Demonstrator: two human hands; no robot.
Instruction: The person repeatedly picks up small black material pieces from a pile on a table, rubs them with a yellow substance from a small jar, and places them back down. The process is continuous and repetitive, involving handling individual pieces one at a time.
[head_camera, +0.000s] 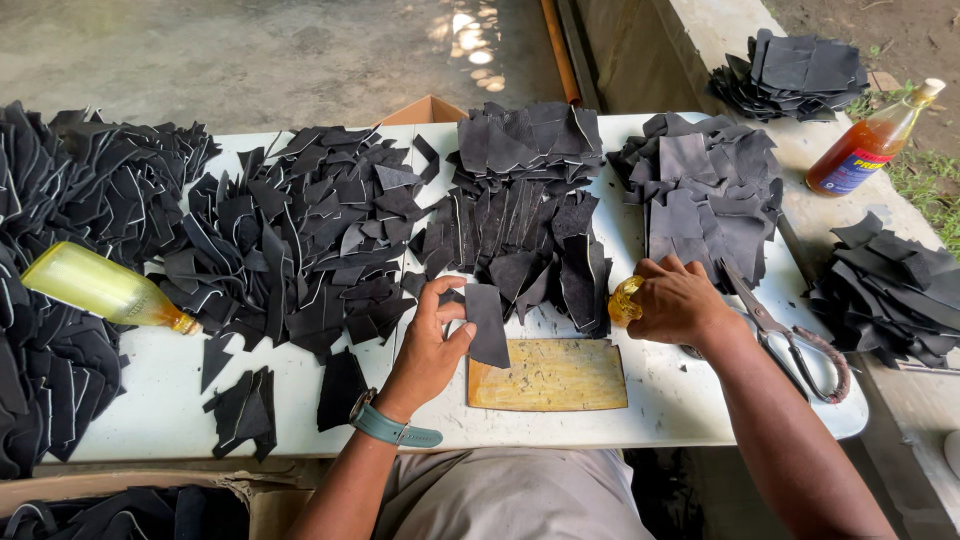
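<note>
My left hand (428, 345), with a teal watch on its wrist, pinches a dark rectangular leather piece (487, 322) by its left edge, just above a yellowish board (550, 376) at the table's front. My right hand (678, 300) rests to the right of it, closed around a small amber, glue-coated object (623, 300). Behind both hands lie heaps of black leather offcuts (520, 220) on the white table (150, 405).
Large scissors (790, 340) lie right of my right hand. A yellow bottle (100, 287) lies on its side at left; an orange bottle (868, 145) stands on the ledge at right. More black piles (890, 290) sit right, and a cardboard box (120, 505) below left.
</note>
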